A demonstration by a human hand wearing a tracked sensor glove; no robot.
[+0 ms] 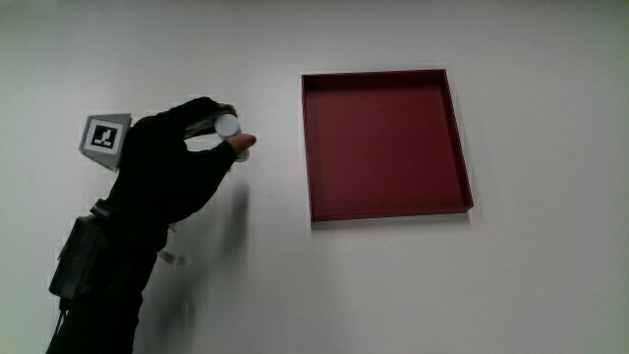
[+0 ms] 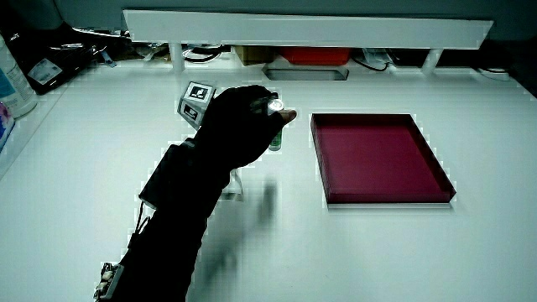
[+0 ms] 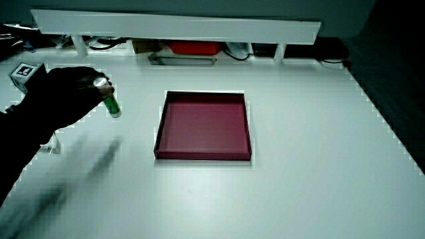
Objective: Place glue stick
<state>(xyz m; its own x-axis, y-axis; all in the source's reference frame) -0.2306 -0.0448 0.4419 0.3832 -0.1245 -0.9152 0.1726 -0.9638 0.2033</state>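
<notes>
Black glove on hands [image 1: 172,162], black sleeve, 1 b/w patterned cube [image 1: 104,136] on back.

The table [image 1: 413,285] has a smooth, matt white surface; the tray [image 1: 383,147] looks like matt dark red plastic with thin, even walls; the glove on the hand [image 1: 172,172] is black cloth, dull and soft; the cube [image 1: 103,136] on its back looks like printed paper; the glue stick [image 3: 109,99] is smooth plastic, green-bodied with a pale, slightly glossy cap.
</notes>
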